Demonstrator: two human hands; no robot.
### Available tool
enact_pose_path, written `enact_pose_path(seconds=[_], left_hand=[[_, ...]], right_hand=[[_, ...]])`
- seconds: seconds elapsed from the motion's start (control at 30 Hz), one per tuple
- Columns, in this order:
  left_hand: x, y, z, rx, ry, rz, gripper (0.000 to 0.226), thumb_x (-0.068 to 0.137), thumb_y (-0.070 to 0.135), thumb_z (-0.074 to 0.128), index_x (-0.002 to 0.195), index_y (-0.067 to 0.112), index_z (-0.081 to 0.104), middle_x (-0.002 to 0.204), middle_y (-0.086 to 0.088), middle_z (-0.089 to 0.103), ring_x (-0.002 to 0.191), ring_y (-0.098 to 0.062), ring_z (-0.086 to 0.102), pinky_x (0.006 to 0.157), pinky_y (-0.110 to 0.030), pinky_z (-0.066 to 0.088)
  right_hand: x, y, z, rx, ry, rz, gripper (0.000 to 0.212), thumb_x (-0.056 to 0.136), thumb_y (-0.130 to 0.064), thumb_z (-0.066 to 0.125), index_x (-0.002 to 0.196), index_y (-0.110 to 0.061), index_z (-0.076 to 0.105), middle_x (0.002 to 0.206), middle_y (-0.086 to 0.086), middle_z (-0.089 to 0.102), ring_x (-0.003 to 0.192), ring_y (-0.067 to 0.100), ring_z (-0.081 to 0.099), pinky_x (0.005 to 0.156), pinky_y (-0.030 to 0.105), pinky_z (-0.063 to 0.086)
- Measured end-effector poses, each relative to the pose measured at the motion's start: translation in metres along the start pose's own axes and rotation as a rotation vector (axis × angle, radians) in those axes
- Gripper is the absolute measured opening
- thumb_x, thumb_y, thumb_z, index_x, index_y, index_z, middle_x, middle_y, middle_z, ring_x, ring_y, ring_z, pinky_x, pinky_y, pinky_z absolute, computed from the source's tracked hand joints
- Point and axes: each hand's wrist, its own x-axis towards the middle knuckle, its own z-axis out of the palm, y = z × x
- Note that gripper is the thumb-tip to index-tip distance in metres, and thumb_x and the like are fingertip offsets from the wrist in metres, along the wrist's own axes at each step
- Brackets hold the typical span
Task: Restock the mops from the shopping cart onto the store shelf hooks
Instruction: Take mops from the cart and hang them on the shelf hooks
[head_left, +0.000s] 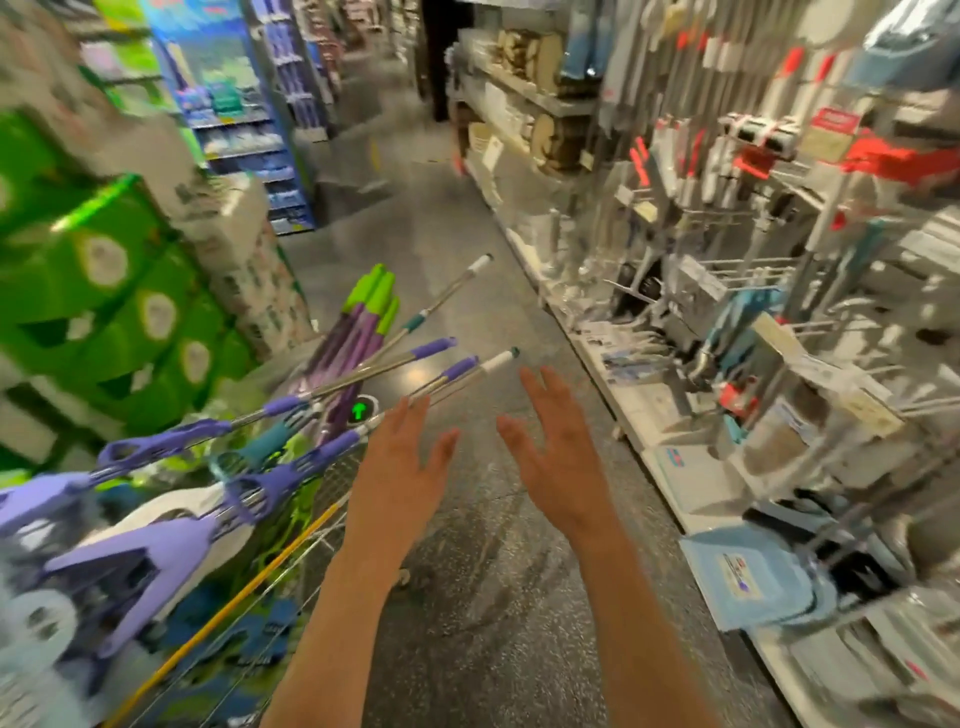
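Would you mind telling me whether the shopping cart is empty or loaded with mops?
Loaded. Several purple mops lie in the shopping cart, handles jutting past its front edge; both hands are open and hold nothing.

Two hands are in view, the left hand (402, 467) and the right hand (558, 441). At nine o'clock one shopping cart (311, 540) carries at least three purple mops (156, 551), one teal-handled mop (270, 441) and one yellow pole (228, 608). At ten o'clock stands a bundle of about three green-tipped poles (376, 296). Blur hides any exact count of shelf goods.

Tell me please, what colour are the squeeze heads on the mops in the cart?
Purple, on the mop heads, seen in the head view.
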Motion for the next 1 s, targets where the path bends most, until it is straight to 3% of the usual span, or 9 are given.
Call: enact_pose_path(seconds=[0.2,0.3,0.47,0.57,0.8,0.9,1.0], left_hand=[[-0.034,-0.063,-0.07,-0.094,0.116,-0.155,0.073,0.089,0.06,0.04,0.153,0.024,0.04,0.162,0.0,0.033,0.15,-0.019,0.028,0.12,-0.039,0.027],[-0.063,-0.104,-0.11,-0.13,0.176,-0.226,0.058,0.1,0.047,0.047,0.153,0.026,0.037,0.163,-0.001,0.031,0.151,-0.019,0.026,0.12,-0.04,0.025],[-0.113,-0.168,-0.169,-0.146,0.255,-0.358,0.069,0.093,0.058,0.041,0.155,0.026,0.036,0.163,0.003,0.031,0.151,-0.018,0.027,0.121,-0.043,0.027],[-0.139,-0.204,-0.194,-0.165,0.304,-0.41,0.057,0.1,0.047,0.048,0.152,0.024,0.041,0.157,-0.002,0.042,0.144,-0.022,0.038,0.115,-0.045,0.036],[-0.17,-0.255,-0.222,-0.332,0.349,-0.555,0.057,0.099,0.051,0.046,0.151,0.026,0.044,0.152,-0.008,0.048,0.134,-0.029,0.049,0.11,-0.048,0.041],[-0.17,-0.267,-0.225,-0.405,0.37,-0.576,0.057,0.098,0.054,0.045,0.149,0.029,0.046,0.155,-0.002,0.045,0.139,-0.022,0.044,0.114,-0.042,0.038],[-0.161,-0.274,-0.227,-0.478,0.398,-0.591,0.05,0.101,0.049,0.046,0.147,0.03,0.048,0.15,0.001,0.05,0.134,-0.017,0.048,0.101,-0.028,0.038]], right_hand=[[-0.002,-0.057,0.078,0.016,-0.08,-0.113,0.078,0.091,-0.074,0.04,0.156,-0.033,0.028,0.166,-0.008,0.015,0.153,0.009,0.009,0.125,0.036,0.014],[-0.015,-0.091,0.132,0.045,-0.147,-0.139,0.072,0.093,-0.06,0.052,0.154,-0.026,0.034,0.165,-0.005,0.02,0.152,0.012,0.015,0.124,0.039,0.019],[-0.052,-0.142,0.209,0.057,-0.272,-0.199,0.072,0.091,-0.061,0.047,0.154,-0.029,0.033,0.165,-0.004,0.023,0.152,0.014,0.018,0.122,0.038,0.02],[-0.07,-0.164,0.249,0.035,-0.348,-0.202,0.079,0.089,-0.073,0.038,0.156,-0.031,0.029,0.166,-0.01,0.016,0.153,0.009,0.012,0.124,0.038,0.016],[-0.09,-0.195,0.304,0.027,-0.506,-0.234,0.075,0.087,-0.069,0.036,0.156,-0.042,0.021,0.165,-0.018,0.01,0.152,0.002,0.007,0.118,0.029,0.018],[-0.082,-0.2,0.319,0.022,-0.522,-0.248,0.075,0.087,-0.069,0.035,0.156,-0.04,0.026,0.165,-0.018,0.014,0.151,0.003,0.012,0.115,0.028,0.022],[-0.067,-0.2,0.335,0.038,-0.553,-0.241,0.076,0.086,-0.07,0.036,0.155,-0.038,0.028,0.164,-0.018,0.017,0.151,0.003,0.013,0.118,0.032,0.024]])
